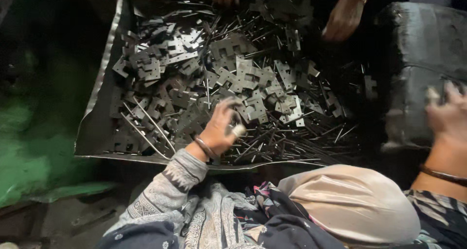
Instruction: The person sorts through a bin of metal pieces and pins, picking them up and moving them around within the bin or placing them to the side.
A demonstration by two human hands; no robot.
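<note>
Before you, metal plates (243, 78) and rods (282, 142) lie heaped on a sheet (95, 127); a block (418, 59) stands at its right.

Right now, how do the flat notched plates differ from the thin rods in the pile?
The flat notched plates are broad, stepped and punched with holes; the thin rods are long, narrow and plain. The plates heap toward the left and middle, the rods toward the near right. Both look like grey metal.

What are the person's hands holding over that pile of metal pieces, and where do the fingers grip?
Left hand reaches into the flat metal brackets and thin rods; motion blur hides any hold. Right hand rests on a dark block.
</note>
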